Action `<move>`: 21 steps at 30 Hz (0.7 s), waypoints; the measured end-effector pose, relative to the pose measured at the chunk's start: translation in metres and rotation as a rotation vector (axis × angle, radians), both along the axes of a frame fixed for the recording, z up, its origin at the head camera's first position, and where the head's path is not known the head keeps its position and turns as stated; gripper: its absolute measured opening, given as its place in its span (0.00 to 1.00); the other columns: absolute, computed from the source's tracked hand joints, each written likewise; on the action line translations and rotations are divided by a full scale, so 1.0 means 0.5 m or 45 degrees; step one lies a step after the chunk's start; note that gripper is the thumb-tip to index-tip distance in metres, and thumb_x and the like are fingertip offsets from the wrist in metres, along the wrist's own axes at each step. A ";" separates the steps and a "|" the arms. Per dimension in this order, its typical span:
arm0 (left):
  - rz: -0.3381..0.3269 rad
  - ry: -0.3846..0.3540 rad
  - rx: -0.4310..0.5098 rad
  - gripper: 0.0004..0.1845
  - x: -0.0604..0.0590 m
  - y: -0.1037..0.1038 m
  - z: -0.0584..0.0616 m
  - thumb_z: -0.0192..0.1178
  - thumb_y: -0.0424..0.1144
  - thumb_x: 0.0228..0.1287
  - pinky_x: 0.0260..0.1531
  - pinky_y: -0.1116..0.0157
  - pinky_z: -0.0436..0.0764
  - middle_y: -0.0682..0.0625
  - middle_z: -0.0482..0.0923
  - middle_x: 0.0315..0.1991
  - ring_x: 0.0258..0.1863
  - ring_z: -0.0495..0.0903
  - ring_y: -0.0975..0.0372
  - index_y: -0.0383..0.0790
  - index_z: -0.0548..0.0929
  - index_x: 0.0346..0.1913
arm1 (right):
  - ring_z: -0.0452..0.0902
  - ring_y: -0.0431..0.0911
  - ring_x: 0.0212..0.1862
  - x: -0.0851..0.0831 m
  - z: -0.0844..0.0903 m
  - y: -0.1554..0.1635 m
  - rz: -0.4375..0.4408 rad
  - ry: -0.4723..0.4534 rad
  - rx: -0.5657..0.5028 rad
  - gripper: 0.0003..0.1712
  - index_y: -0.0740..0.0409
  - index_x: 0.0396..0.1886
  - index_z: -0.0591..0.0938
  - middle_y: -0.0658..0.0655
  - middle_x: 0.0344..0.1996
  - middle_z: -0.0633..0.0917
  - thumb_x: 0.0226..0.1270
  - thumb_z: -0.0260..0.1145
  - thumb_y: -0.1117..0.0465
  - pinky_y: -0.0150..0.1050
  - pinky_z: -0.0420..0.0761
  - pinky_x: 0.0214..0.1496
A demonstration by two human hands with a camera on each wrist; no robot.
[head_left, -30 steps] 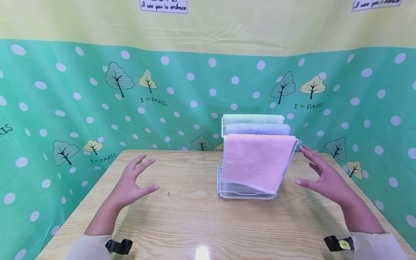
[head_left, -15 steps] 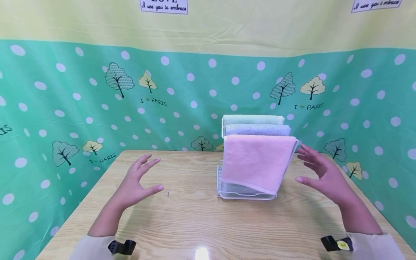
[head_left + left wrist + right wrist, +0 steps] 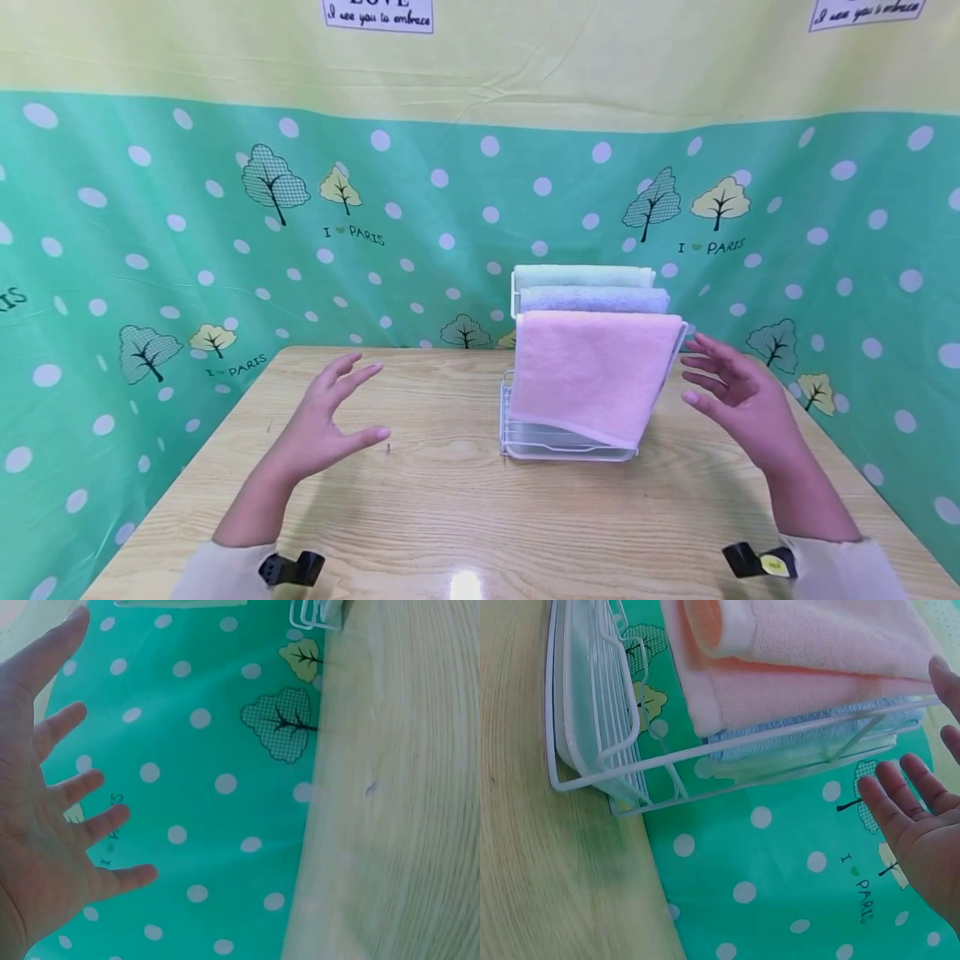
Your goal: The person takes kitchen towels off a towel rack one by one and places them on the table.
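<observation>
A white wire rack (image 3: 504, 417) stands on the table with three towels hung over its bars. The pink towel (image 3: 596, 375) hangs in front, a lavender-blue towel (image 3: 596, 299) behind it, and a pale green towel (image 3: 581, 275) at the back. Beside the rack's right edge is my right hand (image 3: 750, 412), its fingers loosely bent and holding nothing. Whether its fingertips touch the rack frame (image 3: 757, 739) I cannot tell. Well to the left, my left hand (image 3: 318, 429) hovers over the table, fingers spread and thumb apart, grasping nothing.
The wooden table (image 3: 450, 517) ends against a green dotted curtain (image 3: 405, 208) at the back and sides. A white tray (image 3: 570, 450) forms the rack's base. A tiny dark speck (image 3: 388, 448) lies on the tabletop near my left thumb.
My left hand has drifted a little to the right. The right hand has shifted slightly left, its fingers a bit more bent. The rack and towels have stayed put.
</observation>
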State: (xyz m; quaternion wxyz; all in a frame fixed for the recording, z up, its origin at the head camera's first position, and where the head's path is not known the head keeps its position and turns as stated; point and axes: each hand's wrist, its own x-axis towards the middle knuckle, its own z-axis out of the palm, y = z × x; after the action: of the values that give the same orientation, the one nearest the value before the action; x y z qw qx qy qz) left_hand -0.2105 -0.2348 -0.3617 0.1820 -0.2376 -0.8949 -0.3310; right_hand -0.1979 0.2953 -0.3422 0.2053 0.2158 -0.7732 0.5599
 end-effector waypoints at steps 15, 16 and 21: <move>-0.062 0.008 0.050 0.42 -0.003 0.031 0.013 0.76 0.47 0.49 0.54 0.32 0.65 0.43 0.55 0.73 0.69 0.56 0.44 0.49 0.71 0.70 | 0.77 0.43 0.55 -0.021 -0.003 -0.018 0.153 0.035 -0.249 0.34 0.66 0.70 0.67 0.52 0.59 0.79 0.64 0.59 0.82 0.32 0.80 0.50; -0.066 0.009 0.054 0.43 -0.003 0.033 0.014 0.76 0.47 0.49 0.54 0.32 0.65 0.44 0.55 0.73 0.69 0.57 0.44 0.49 0.71 0.70 | 0.77 0.43 0.55 -0.022 -0.002 -0.020 0.147 0.036 -0.254 0.33 0.66 0.70 0.67 0.52 0.59 0.79 0.64 0.59 0.82 0.32 0.80 0.50; -0.083 0.026 0.062 0.42 -0.002 0.041 0.018 0.76 0.46 0.48 0.54 0.33 0.66 0.43 0.56 0.73 0.68 0.58 0.45 0.49 0.71 0.69 | 0.78 0.43 0.52 -0.026 0.006 -0.028 0.118 0.017 -0.312 0.31 0.66 0.68 0.70 0.54 0.54 0.81 0.65 0.60 0.80 0.34 0.82 0.47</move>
State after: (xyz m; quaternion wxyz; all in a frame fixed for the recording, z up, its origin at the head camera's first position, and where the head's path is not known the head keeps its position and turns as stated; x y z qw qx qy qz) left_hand -0.2114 -0.2142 -0.3529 0.1859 -0.2655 -0.8765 -0.3559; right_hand -0.2107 0.2815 -0.3394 0.2091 0.2283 -0.6869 0.6575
